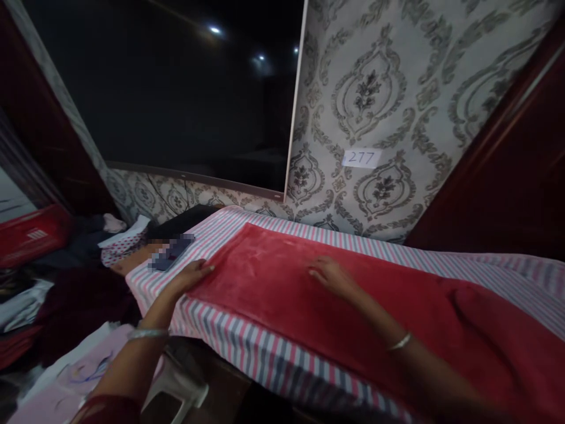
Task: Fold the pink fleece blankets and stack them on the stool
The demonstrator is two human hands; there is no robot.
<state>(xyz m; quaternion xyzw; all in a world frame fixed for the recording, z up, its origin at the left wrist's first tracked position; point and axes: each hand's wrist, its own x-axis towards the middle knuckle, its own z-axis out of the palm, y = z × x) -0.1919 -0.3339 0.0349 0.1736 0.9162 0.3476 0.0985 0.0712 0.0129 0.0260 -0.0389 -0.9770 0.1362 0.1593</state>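
Observation:
A long red plush cloth [273,277] lies spread over a striped sheet [247,335] of pink, white and grey. At the cloth's left end, my left hand [193,275] rests on its edge, fingers stretched towards the fabric. My right hand [332,274] is on the middle of the cloth, palm down, with loosely bent fingers and nothing held in them. Towards the right the cloth bulges into a raised fold [485,318]. A dark flat object [176,253], partly pixelated, sits on the sheet just beyond my left hand.
A large dark television [176,88] hangs above the back edge, on patterned wallpaper [375,76] bearing a paper marked 277 [362,157]. Piled clothes [83,300] and a red bag [35,235] are at left. A white plastic stool [180,383] stands below.

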